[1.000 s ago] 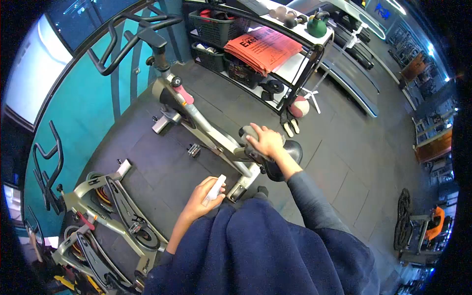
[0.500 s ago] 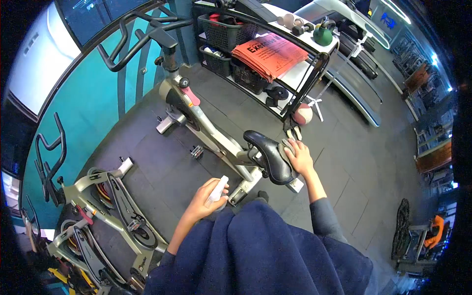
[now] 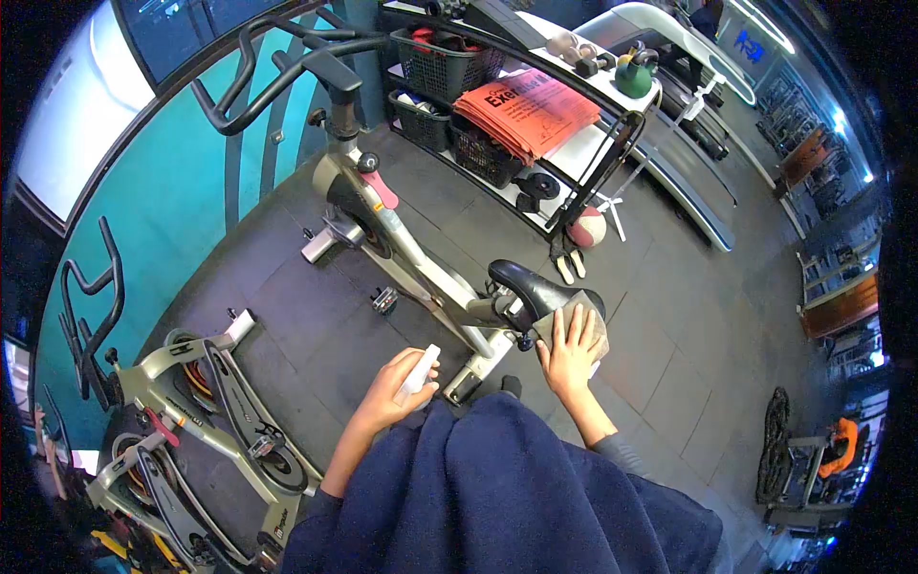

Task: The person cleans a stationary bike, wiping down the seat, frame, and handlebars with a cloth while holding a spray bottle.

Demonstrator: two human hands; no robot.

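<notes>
My left hand (image 3: 400,387) is closed around a white spray bottle (image 3: 418,376), its top poking up past my fingers. The bottle's lower part is hidden by the hand and the dark blue garment. Under my right hand (image 3: 571,356) is a grey-brown cloth (image 3: 593,335); I hold it pressed against the rear of a black bike saddle (image 3: 535,289), fingers stretched over it. The saddle belongs to a silver exercise bike (image 3: 416,249) in front of me, whose black handlebars (image 3: 287,77) lie at upper left.
A second exercise bike (image 3: 210,421) stands at left, with another partly behind it. Beyond the near bike is a shelf rack (image 3: 574,158) with baskets, orange printed sheets (image 3: 526,110) and a green kettlebell (image 3: 634,75). A red-and-white ball (image 3: 586,228) lies beside the rack; a treadmill (image 3: 684,182) is farther right.
My right hand and the cloth have moved from the saddle's right side onto its rear, nearer me. My left hand stays about where it was with the spray bottle. The view has shifted slightly.
</notes>
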